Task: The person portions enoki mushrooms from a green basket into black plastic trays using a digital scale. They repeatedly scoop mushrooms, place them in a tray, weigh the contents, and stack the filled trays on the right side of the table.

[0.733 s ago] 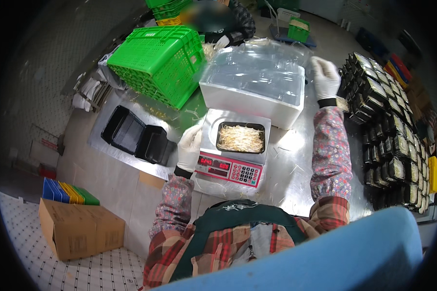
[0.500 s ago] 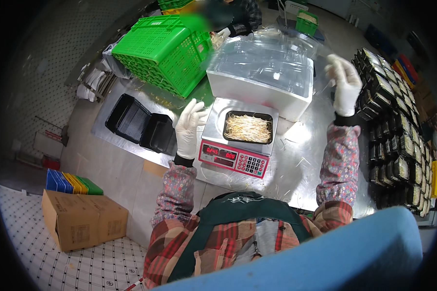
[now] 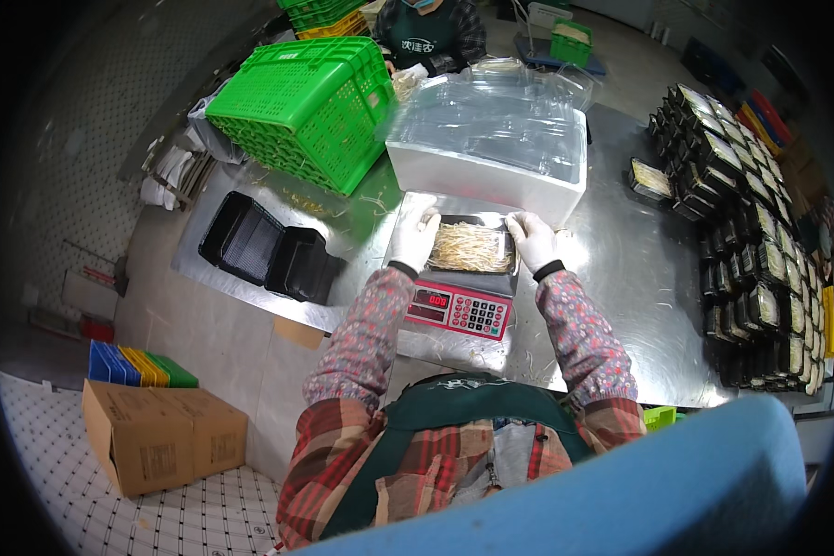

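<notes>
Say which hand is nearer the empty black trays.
Left. The left hand is right of the black trays, at the left edge of the filled tray; the right hand is farther off, at its right edge.

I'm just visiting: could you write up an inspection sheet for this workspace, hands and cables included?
Surface: metal table, pale strands scattered on it.
Job's things: black tray of pale sprouts on a red-fronted scale.
Clutter: green crate, white foam box topped with clear film, black containers at left.
Hands: gloved left hand and right hand at the tray's two sides; exact grip unclear.
Cables: nothing seen.
Surroundings: filled trays stacked at right, cardboard box lower left, another person across the table.
</notes>
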A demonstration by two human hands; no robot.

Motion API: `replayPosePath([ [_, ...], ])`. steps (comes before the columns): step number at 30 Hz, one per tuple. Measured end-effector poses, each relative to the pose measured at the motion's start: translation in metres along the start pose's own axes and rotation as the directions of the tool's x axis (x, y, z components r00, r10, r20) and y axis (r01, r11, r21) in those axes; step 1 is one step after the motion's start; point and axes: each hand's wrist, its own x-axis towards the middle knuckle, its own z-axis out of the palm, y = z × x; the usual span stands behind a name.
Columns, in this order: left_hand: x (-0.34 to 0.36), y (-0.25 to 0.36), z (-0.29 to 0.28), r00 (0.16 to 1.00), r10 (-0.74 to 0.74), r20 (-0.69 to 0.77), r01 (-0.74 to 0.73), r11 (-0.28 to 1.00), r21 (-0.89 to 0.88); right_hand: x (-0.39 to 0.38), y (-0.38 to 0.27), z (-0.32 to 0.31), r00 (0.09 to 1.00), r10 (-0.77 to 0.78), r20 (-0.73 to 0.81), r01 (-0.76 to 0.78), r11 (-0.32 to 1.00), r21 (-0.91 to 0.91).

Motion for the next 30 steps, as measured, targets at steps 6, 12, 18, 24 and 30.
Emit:
replayPosePath([
  [6,0.010,-0.065,-0.003,0.961,-0.270,0.059,0.275,0.954,-0.118,0.017,0.012,0.031,0.980,0.165,0.110,-0.160,0.985,-0.058],
  [12,0.009,-0.057,0.000,0.799,-0.501,0.332,0.601,0.674,-0.430,0.022,0.070,0.050,0.886,0.357,0.295,-0.463,0.674,0.576],
  [18,0.008,-0.074,0.006,0.842,-0.492,0.223,0.522,0.634,-0.570,0.025,0.058,0.065,0.902,0.367,0.230,-0.413,0.568,0.712],
  [24,-0.018,-0.029,-0.021,0.768,-0.595,0.238,0.638,0.680,-0.361,0.011,0.033,0.025,0.851,0.409,0.330,-0.525,0.656,0.542],
  [30,-0.081,0.005,-0.036,0.640,-0.636,0.431,0.739,0.357,-0.571,-0.059,0.019,0.000,0.690,0.312,0.653,-0.724,0.315,0.614],
])
